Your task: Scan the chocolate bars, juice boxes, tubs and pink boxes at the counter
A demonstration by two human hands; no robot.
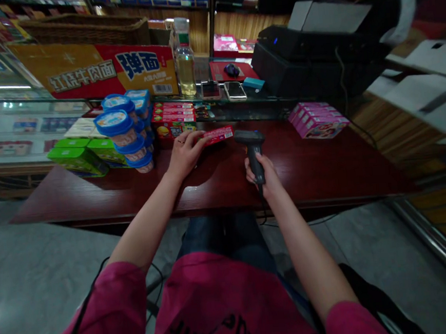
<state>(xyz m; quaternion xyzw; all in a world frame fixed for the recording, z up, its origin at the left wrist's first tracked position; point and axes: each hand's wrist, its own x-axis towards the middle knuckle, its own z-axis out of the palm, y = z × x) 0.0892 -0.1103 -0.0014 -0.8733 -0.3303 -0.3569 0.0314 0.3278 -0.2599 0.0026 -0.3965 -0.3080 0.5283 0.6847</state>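
Observation:
My left hand [185, 150] is closed on one end of a flat red box [219, 135], whose printed end with a barcode points right. Wrapped round the handle of a black barcode scanner [253, 149] is my right hand [265, 175]. The scanner's head is held just right of the red box. Behind my left hand stands a row of similar red boxes [173, 120]. Further left are stacked tubs with blue lids [115, 123] and green packs [77, 157]. Several pink-purple boxes [317, 120] stand together on the right of the dark wooden table [225, 190].
Along the back are a large printed carton [95, 69], a bottle of yellowish liquid [186, 67], a phone [235, 90] and a mouse [232, 70]. A black printer-like machine [314, 51] occupies the back right. The scanner's cable hangs over the table's front edge.

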